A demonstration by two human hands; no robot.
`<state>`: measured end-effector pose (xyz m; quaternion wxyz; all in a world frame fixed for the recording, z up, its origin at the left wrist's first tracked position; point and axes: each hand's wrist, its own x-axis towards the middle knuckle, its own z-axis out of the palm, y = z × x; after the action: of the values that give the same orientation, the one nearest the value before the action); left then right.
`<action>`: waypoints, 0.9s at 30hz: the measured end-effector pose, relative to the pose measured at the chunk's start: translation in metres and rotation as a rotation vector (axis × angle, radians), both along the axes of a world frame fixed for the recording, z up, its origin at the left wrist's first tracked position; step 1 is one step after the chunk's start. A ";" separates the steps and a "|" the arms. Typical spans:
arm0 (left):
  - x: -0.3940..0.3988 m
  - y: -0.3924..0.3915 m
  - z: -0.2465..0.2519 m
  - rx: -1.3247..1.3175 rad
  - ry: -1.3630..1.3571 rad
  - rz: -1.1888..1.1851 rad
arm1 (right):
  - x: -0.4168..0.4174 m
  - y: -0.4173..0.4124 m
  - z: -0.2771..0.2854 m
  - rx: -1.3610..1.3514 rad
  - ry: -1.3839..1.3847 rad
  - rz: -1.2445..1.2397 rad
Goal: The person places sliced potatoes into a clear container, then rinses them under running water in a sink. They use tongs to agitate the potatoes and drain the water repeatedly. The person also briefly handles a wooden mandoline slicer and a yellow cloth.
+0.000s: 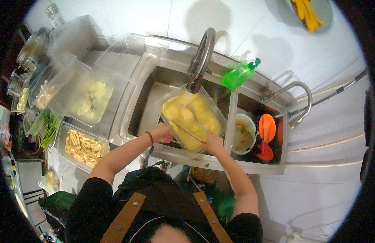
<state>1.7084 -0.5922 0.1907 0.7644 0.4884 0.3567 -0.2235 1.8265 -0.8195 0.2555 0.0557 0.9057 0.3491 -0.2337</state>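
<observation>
Water runs from the pull-down faucet [197,79] into a clear plastic container [221,125] of pale yellow slices [188,115], which look like potato. The container sits tilted over the steel sink [154,97]. My right hand [213,142] grips the red-marked end of a pair of thin metal tongs or sticks [190,133], whose far ends reach among the slices; which tool it is I cannot tell. My left hand [163,133] is at the container's near left side, its fingers partly curled by the wall. Whether it grips the wall is unclear.
Left of the sink stand a container of pale slices [91,101], a tub of yellowish strips [84,147] and green stems [50,129]. A green soap bottle [238,76] stands behind. The right basin holds a bowl of cloudy water [243,135] and an orange strainer or bowl [267,126].
</observation>
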 end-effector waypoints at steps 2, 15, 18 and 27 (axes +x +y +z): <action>0.003 -0.005 -0.004 0.015 -0.017 0.079 | 0.000 -0.006 -0.002 0.078 -0.031 -0.002; 0.015 -0.020 -0.019 0.099 -0.107 0.147 | 0.012 -0.049 0.087 -0.195 0.043 -0.049; 0.018 -0.018 -0.019 0.128 -0.064 0.096 | 0.012 -0.028 0.065 -0.093 0.023 -0.033; 0.017 -0.013 -0.016 0.105 -0.058 0.112 | -0.002 0.024 0.011 0.147 -0.050 0.073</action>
<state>1.7258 -0.6051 0.1750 0.7591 0.5133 0.3724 -0.1469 1.8241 -0.7954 0.2661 0.0065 0.8997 0.3965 -0.1825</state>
